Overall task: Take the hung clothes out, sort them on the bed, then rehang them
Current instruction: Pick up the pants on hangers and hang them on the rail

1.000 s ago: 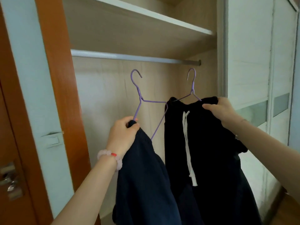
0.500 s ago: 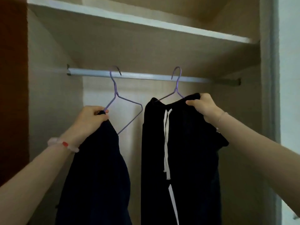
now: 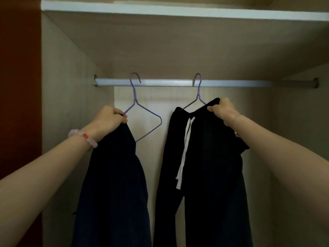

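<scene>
This was the inside of a home wardrobe: pale wood-grain panels [image 3: 71,122] closed in a silver metal hanging rail [image 3: 231,83] beneath a white-edged shelf [image 3: 178,12], with two purple wire hangers [image 3: 198,90] hooked on it carrying dark clothes [image 3: 204,166].

Your two hangers [image 3: 142,120] [image 3: 195,97] are thin wire with a smooth lilac coating; the rail [image 3: 169,82] they hook is ribbed, silvery metal with a dull sheen; the dark navy garment [image 3: 114,184] and the black trousers [image 3: 210,166] are soft, matt cloth; the drawstring [image 3: 185,148] is flat white woven cord; the wardrobe walls [image 3: 71,104] are pale, matt wood-grain board; your bracelet [image 3: 83,138] has glossy pink beads.
</scene>
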Demonstrator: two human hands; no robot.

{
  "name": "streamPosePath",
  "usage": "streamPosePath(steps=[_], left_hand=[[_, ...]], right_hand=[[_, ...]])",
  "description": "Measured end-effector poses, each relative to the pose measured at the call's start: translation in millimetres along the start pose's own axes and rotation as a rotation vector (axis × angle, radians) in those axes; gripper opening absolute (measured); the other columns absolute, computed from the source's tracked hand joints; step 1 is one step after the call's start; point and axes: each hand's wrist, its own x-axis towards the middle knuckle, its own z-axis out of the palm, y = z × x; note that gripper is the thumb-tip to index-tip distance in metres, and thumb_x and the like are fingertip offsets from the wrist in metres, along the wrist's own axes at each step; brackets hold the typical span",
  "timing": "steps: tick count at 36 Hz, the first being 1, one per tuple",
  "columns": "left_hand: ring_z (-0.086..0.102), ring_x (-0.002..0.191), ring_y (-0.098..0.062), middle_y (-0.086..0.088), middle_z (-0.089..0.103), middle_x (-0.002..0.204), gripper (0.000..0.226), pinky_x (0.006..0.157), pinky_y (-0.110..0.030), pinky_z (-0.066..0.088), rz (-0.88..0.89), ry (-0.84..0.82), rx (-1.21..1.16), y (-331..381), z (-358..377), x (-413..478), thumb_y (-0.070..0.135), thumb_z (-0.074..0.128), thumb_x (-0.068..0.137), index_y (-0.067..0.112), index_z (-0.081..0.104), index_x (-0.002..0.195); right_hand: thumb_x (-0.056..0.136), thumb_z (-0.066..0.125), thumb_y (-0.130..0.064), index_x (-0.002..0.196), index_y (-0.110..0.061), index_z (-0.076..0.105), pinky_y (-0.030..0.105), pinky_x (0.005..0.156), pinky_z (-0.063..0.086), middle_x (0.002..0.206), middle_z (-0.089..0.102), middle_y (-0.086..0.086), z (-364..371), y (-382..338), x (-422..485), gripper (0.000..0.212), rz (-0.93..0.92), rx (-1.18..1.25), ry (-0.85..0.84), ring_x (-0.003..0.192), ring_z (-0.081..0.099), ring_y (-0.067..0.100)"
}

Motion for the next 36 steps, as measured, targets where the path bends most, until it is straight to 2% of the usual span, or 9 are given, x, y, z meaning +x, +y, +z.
streamPosePath(steps=[6,10,13,15,17,21,24,28,36], left_hand=[[0.052,0.100,-0.020,-0.009,0.060,0.100,0.019,0.085,-0.022,0.031,0.049,-0.009,0.036,-2,-6,9,0.003,0.060,0.088,0.005,0.069,0.104],[0.053,0.104,-0.022,-0.012,0.062,0.105,0.024,0.088,-0.022,0.032,0.077,0.011,0.035,3,-13,17,0.005,0.060,0.088,0.002,0.068,0.110],[0.054,0.106,-0.023,-0.015,0.064,0.115,0.025,0.086,-0.021,0.031,0.097,0.032,0.039,6,-13,23,0.004,0.061,0.088,0.002,0.068,0.111],[0.054,0.105,-0.022,-0.016,0.065,0.117,0.025,0.085,-0.020,0.031,0.095,0.047,0.040,6,-11,26,0.004,0.061,0.087,0.001,0.068,0.111],[0.056,0.108,-0.024,-0.017,0.065,0.117,0.024,0.085,-0.022,0.033,0.086,0.048,0.033,6,-8,28,0.003,0.061,0.087,0.000,0.068,0.110],[0.050,0.095,-0.018,-0.015,0.063,0.109,0.025,0.081,-0.021,0.032,0.073,0.042,0.050,3,0,30,0.003,0.060,0.088,-0.002,0.067,0.112],[0.049,0.095,-0.018,-0.015,0.063,0.108,0.026,0.081,-0.020,0.032,0.057,0.053,0.039,-1,4,31,0.002,0.059,0.088,-0.003,0.066,0.113],[0.048,0.098,-0.018,-0.011,0.058,0.106,0.028,0.083,-0.024,0.032,0.029,0.039,-0.003,-5,6,26,0.003,0.056,0.090,-0.001,0.064,0.117],[0.051,0.103,-0.019,-0.006,0.057,0.106,0.027,0.086,-0.020,0.031,0.048,-0.036,0.006,-16,5,12,0.004,0.056,0.092,0.002,0.064,0.118]], right_hand=[[0.085,0.063,-0.015,0.111,-0.002,0.060,0.043,0.092,0.051,0.107,0.064,0.018,0,-3,11,0.029,0.000,0.025,0.060,0.102,0.062,0.034],[0.084,0.062,-0.012,0.090,-0.007,0.061,0.041,0.090,0.052,0.105,0.065,0.017,-6,-15,22,0.007,-0.017,0.036,0.136,0.097,0.062,0.031],[0.085,0.060,-0.013,0.103,-0.003,0.060,0.038,0.086,0.049,0.112,0.063,0.018,-9,-21,29,0.020,-0.034,0.006,0.157,0.102,0.061,0.033],[0.088,0.057,-0.011,0.106,0.000,0.057,0.038,0.087,0.047,0.111,0.060,0.015,-6,-22,30,0.021,-0.032,-0.059,0.150,0.107,0.058,0.034],[0.088,0.057,-0.008,0.105,0.003,0.060,0.039,0.089,0.048,0.114,0.062,0.020,-1,-19,31,0.020,-0.027,-0.124,0.127,0.107,0.058,0.036],[0.086,0.061,-0.012,0.109,0.005,0.061,0.037,0.084,0.049,0.112,0.063,0.023,8,-2,30,0.028,0.002,-0.286,0.037,0.103,0.061,0.037],[0.087,0.058,-0.016,0.108,0.000,0.062,0.031,0.073,0.041,0.108,0.065,0.022,10,8,25,0.027,-0.119,-0.522,0.076,0.100,0.061,0.038],[0.087,0.060,-0.020,0.104,0.001,0.058,0.031,0.068,0.038,0.106,0.064,0.023,8,20,23,0.028,-0.228,-0.691,0.100,0.097,0.061,0.039],[0.089,0.060,-0.025,0.113,0.002,0.053,0.040,0.079,0.046,0.114,0.060,0.027,5,28,19,0.037,-0.228,-0.789,0.140,0.105,0.057,0.045]])
